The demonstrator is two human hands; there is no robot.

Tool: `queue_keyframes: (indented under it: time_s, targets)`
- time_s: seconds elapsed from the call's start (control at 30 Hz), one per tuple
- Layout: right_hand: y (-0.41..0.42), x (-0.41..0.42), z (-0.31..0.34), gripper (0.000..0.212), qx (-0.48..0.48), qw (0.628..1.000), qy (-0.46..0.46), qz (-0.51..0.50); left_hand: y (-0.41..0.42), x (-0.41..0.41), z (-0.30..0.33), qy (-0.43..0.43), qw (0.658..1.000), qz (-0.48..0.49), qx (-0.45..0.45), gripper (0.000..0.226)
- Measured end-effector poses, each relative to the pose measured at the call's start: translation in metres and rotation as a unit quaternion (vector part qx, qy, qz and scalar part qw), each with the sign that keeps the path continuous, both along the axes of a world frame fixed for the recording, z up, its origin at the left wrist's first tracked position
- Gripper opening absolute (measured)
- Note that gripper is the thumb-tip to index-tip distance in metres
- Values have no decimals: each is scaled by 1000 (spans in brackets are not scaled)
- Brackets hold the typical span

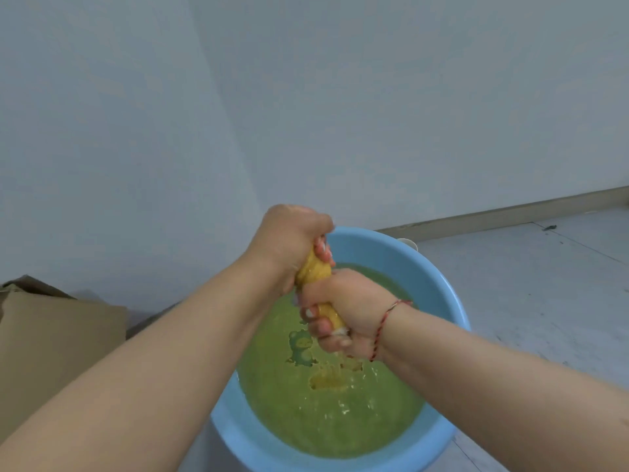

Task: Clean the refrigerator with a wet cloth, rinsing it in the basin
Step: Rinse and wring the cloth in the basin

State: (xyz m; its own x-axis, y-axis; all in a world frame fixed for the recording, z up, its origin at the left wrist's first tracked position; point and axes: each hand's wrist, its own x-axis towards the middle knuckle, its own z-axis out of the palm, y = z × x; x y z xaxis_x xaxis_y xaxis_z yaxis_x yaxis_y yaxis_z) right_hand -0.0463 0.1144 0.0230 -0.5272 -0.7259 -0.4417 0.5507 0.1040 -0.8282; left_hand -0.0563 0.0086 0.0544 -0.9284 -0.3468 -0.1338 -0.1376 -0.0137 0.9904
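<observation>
**Op:** While both fists are clamped on the cloth (pixel 313 270), I'm wringing it over the basin (pixel 439 287). My left hand (pixel 289 240) grips the far, upper end; my right hand (pixel 343 311) grips the near, lower end, fingers curled tight round the yellow roll.

**Obs:** Where does the cloth sit against the water?

**Op:** Above it, roughly over the middle of the basin, tilted so the low end points at the water (pixel 326 403). Drips are falling under my right hand and the surface below is ruffled.

**Obs:** What worries you?

**Op:** Splash, mostly. The water looks fairly high and greenish, and a hard twist could fling drops over the rim onto the floor (pixel 544 301) on the right, or toward the box (pixel 58 338) on the left, which is cardboard and would soak.

**Obs:** Anything else?

**Op:** If I stop too soon, I'd guess the cloth stays sodden and leaves streaks and puddles in the refrigerator, which isn't in view. And the water seems murky, so I may be wringing dirt back into the weave.

**Obs:** Grip?

**Op:** Wet cloth can slide. If one hand slips, the roll unwinds and may drop back in. My right forearm also hangs over the near rim, so a knock could tip the basin.
</observation>
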Motion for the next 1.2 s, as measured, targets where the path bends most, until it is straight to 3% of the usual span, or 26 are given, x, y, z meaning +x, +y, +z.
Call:
queue_keyframes:
  time_s: [0.17, 0.37, 0.47, 0.6, 0.77, 0.9, 0.97, 1.03, 1.13, 1.2]
  targets:
    - [-13, -6, -47, 16, 172, 975, 123, -64, 9, -15, -49, -94, 983, 52, -147, 31]
    - [-9, -9, -84, 37, 291, 909, 299, 9, 18, -17, -86, -159, 963, 49, -210, 16]
    - [-6, -9, -89, 37, 314, 894, 318, 10, 21, -15, -95, -170, 968, 97, -160, 13]
    - [-9, -12, -89, 3, 333, 875, 351, 28, 22, -14, -95, -179, 966, 163, -86, 17]
    - [-7, -21, -83, 27, 336, 875, 348, -25, 14, -7, -90, -121, 968, 213, 60, 17]
    - [0, -30, -70, 42, 315, 855, 408, -50, 4, 11, -76, -139, 965, 128, 183, 29]
    - [1, -34, -65, 44, 288, 845, 450, -31, 0, 21, -82, -133, 969, 100, 181, 32]
    - [1, -37, -60, 39, 251, 859, 446, 4, -8, 27, -90, -106, 974, 115, 163, 37]
    - [4, -45, -47, 17, 133, 959, 250, 1, -23, 29, -87, -43, 973, 119, 192, 41]
    - [7, -52, -40, 11, 118, 979, 166, -16, -28, 30, -83, -4, 973, 100, 209, 41]
